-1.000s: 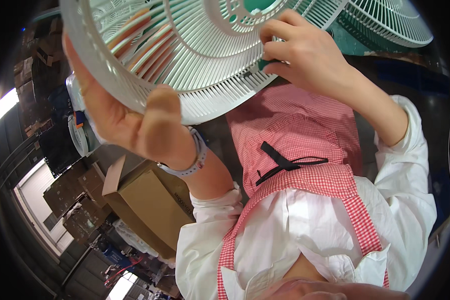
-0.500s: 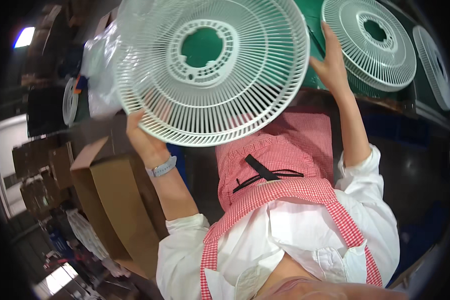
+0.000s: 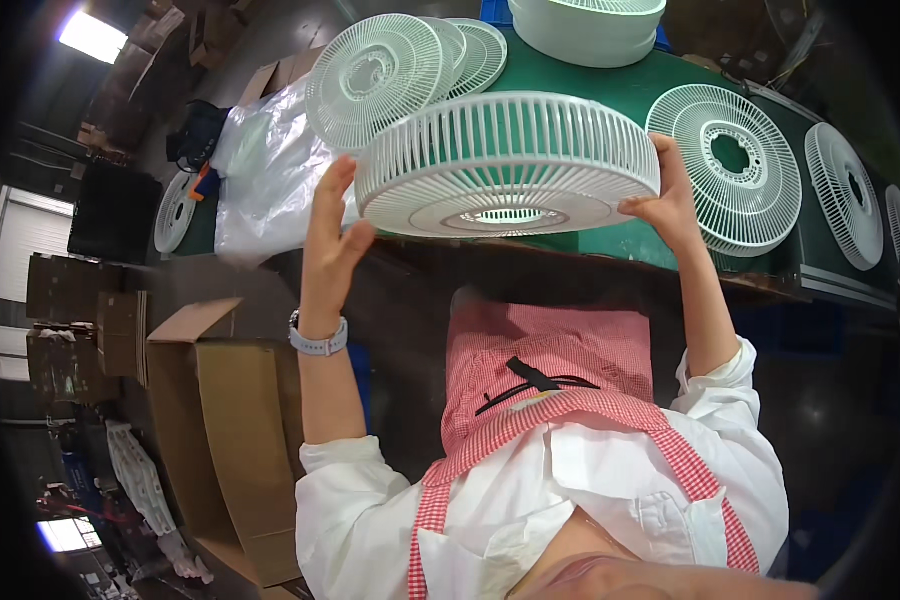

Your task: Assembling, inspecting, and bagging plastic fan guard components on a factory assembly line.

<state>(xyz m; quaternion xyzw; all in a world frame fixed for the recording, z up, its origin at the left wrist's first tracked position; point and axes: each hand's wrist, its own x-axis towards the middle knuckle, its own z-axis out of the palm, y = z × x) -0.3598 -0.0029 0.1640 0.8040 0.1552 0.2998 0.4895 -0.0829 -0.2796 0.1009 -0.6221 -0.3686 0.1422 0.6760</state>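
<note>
A white plastic fan grille (image 3: 510,150) is held up over the front of the green table, tilted so that its slatted side wall and its ringed face both show. My right hand (image 3: 673,205) grips its right rim, with the thumb on the lower edge and the fingers behind the side wall. By the left rim, my left hand (image 3: 332,245) is upright with thumb and fingers apart; whether its fingertips touch the grille I cannot tell. A watch with a pale band is on my left wrist.
Several flat white grilles (image 3: 370,80) lie overlapped on clear plastic bags (image 3: 270,180) at back left. Stacked grilles (image 3: 588,30) stand at the far edge. More grilles (image 3: 660,150) lie along the table (image 3: 570,78) to the right. A tall open carton (image 3: 255,440) stands at my left.
The grille has tipped from facing me to nearly edge-on. My left hand has loosened from its lower left rim, and my right hand has come onto its right rim.
</note>
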